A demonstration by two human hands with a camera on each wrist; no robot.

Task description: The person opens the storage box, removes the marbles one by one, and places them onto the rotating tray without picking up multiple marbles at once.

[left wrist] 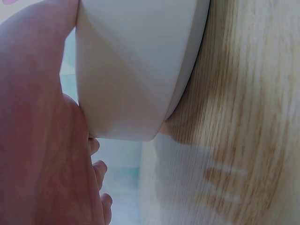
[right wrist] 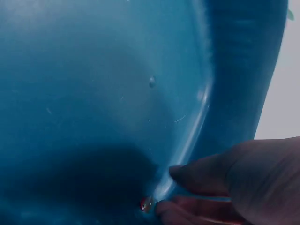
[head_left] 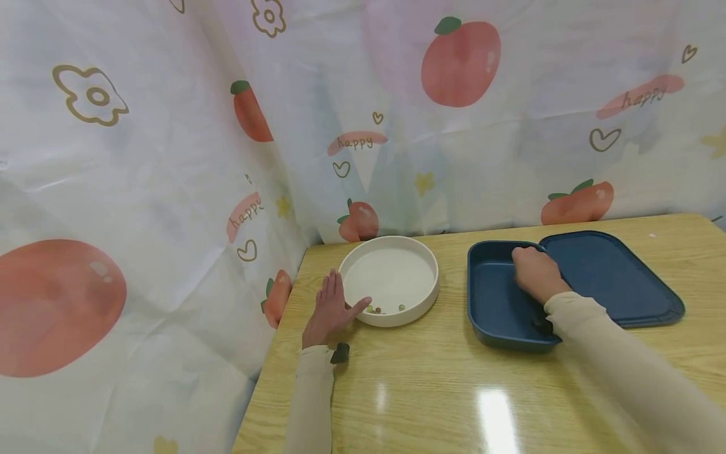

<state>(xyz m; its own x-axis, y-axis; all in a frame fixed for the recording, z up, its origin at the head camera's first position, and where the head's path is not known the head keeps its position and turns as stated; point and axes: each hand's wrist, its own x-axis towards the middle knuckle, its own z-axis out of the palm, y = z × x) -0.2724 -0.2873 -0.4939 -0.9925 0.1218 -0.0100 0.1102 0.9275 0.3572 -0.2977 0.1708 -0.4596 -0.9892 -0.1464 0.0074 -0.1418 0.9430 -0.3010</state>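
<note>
My left hand (head_left: 331, 312) lies at the near left rim of a round white dish (head_left: 388, 277), fingers straight along its outside and thumb over the edge. In the left wrist view the palm is close against the dish's wall (left wrist: 131, 70). Several small marbles (head_left: 378, 309) sit inside the dish along its near side. My right hand (head_left: 535, 272) reaches into a deep blue box (head_left: 493, 296). Down in a corner of that box lies a small red and clear marble (right wrist: 146, 204), right at the right fingertips; thumb and fingers stand apart, with the marble just beyond them.
A flat blue lid (head_left: 612, 277) lies on the wooden table (head_left: 408, 391) to the right of the box, against its side. Behind and to the left hangs a white curtain (head_left: 499, 145) printed with fruit, down to the table's edges.
</note>
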